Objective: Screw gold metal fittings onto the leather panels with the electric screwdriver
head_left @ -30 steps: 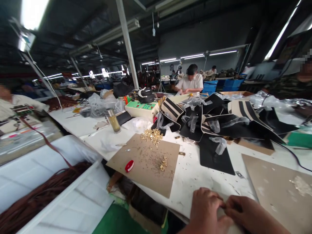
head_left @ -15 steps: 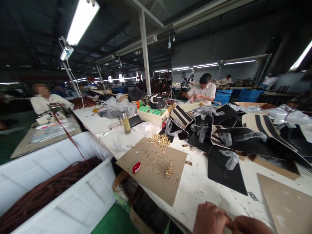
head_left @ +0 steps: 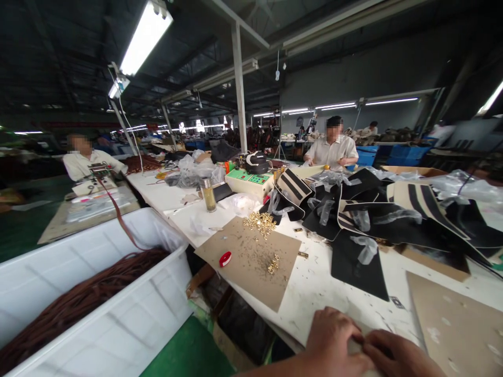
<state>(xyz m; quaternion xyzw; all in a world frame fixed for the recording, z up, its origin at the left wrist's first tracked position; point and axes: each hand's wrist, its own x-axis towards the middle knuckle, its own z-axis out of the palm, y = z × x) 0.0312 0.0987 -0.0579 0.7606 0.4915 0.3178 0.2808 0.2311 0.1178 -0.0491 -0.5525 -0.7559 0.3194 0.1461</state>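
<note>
My left hand [head_left: 334, 332] is at the bottom right, over the white table's front edge, fingers curled down and in. Beside it my right hand [head_left: 395, 351] is also closed, its fingertips almost meeting the left ones. A pale sliver of something shows between and below the fingers, but the hands hide most of it. Left of the hands lies a tan board [head_left: 231, 243] with a heap of small gold metal fittings [head_left: 261, 224], a smaller gold cluster [head_left: 273, 264] and a red ring-shaped item [head_left: 225, 258]. Beyond the hands lies a black panel [head_left: 357, 269].
A white bin [head_left: 165, 272] of brown straps [head_left: 86, 293] stands at left. Black-and-cream striped pieces [head_left: 428, 207] with clear plastic pile up at right. Another tan board [head_left: 451, 319] lies near my right hand. A glass [head_left: 208, 196] stands by a green-panelled machine [head_left: 249, 180]. Two co-workers sit beyond.
The view has tilted and shifted slightly, so more of my hands and left forearm show. My hands stay close together. The co-worker across the table has raised their head.
</note>
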